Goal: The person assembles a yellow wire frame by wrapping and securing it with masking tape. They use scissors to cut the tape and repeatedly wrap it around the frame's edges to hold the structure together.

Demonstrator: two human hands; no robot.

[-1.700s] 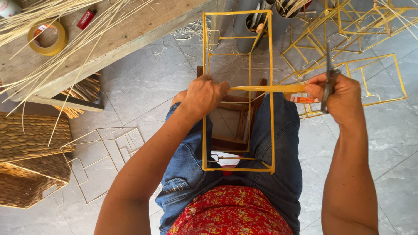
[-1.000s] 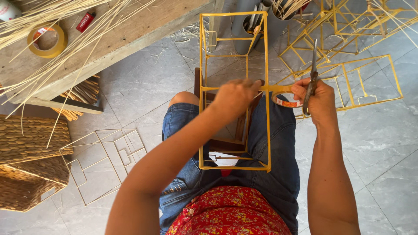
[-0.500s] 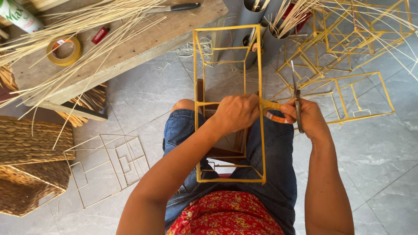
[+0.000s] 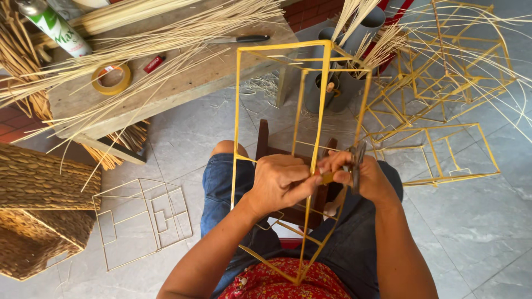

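Note:
A tall box-shaped wire frame wrapped in yellow tape [image 4: 238,111] stands tilted on my lap. My left hand [image 4: 280,182] pinches one of its upright bars at mid-height. My right hand [image 4: 363,177] meets the left at the same bar, holding a pair of scissors [image 4: 356,163] and the end of a yellow tape strip [image 4: 327,177]. A dark wooden stool [image 4: 263,141] shows between my knees under the frame.
A wooden bench [image 4: 183,83] at the back left carries long reed strands, a tape roll [image 4: 111,78], a knife [image 4: 235,40] and a spray can [image 4: 52,25]. Woven baskets [image 4: 33,205] sit at left, a bare wire frame [image 4: 144,218] on the floor, several yellow frames [image 4: 443,111] at right.
The frame has tipped from square-on to a corner-on tilt. My hands have come together on one upright bar, and the view has shifted down, showing more of the bench.

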